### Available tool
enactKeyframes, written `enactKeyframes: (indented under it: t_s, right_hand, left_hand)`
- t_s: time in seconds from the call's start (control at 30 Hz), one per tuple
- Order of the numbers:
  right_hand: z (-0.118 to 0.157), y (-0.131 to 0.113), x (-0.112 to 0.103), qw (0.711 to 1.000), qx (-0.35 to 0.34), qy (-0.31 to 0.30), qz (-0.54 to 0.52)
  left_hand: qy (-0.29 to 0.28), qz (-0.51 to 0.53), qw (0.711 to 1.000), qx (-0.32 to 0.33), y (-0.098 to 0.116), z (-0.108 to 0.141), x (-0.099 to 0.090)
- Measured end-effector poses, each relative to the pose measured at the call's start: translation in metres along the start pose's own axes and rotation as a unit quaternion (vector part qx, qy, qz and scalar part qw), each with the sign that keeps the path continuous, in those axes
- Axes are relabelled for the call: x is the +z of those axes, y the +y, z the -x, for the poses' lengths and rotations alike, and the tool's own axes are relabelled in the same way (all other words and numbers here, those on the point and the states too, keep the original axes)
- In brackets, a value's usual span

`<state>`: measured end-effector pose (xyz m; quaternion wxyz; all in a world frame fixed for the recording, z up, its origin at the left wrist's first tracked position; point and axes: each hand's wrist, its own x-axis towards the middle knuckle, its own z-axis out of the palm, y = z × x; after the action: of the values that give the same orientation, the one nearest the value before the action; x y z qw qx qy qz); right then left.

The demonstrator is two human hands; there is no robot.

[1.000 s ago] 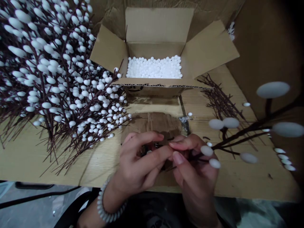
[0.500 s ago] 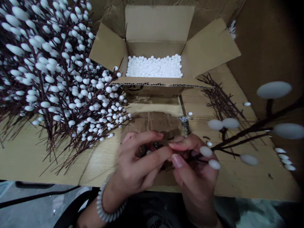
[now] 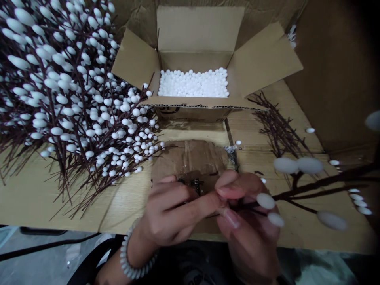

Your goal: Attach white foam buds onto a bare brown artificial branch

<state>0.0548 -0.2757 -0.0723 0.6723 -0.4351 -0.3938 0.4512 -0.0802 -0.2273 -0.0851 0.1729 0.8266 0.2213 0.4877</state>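
Note:
My right hand is closed on the brown stem of a branch with white oval berries, which reaches out to the right edge. My left hand, with a coiled band at the wrist, meets the right fingertips at the stem's lower end. Its fingers are bent, and whatever it pinches there is too small to make out. Beneath both hands lies a brown cardboard piece on the wooden table.
Finished-looking berry branches are heaped on the left. An open carton holds white foam balls behind the hands. Bare brown twigs lie right of it. Loose white balls sit near the right edge.
Both hands have shifted slightly right, and the branch has moved right and down with the right hand. My left fingers are more bent than before.

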Motion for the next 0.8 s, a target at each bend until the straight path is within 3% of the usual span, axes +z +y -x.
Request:
enactKeyframes:
  t_s: [0.2, 0.3, 0.43, 0.6, 0.8]
  right_hand:
    - [0.0, 0.0, -0.001, 0.998, 0.025, -0.048, -0.045]
    - [0.0, -0.002, 0.0, 0.997, 0.025, -0.044, -0.05]
    - [-0.002, -0.003, 0.002, 0.999, -0.005, -0.029, -0.031]
    - [-0.005, 0.002, 0.003, 0.995, -0.089, -0.041, -0.016]
    - [-0.003, 0.003, -0.001, 0.996, -0.051, -0.067, -0.03]
  left_hand:
    - [0.013, 0.004, 1.0, 0.009, 0.0, 0.001, 0.003]
    - [0.015, 0.005, 1.0, 0.011, 0.0, 0.002, 0.003]
    - [0.012, 0.011, 1.0, 0.006, 0.0, 0.002, 0.003]
    - [0.023, 0.005, 1.0, 0.005, 0.001, -0.002, 0.004]
    - [0.044, 0.049, 0.998, -0.008, 0.005, -0.009, 0.004]
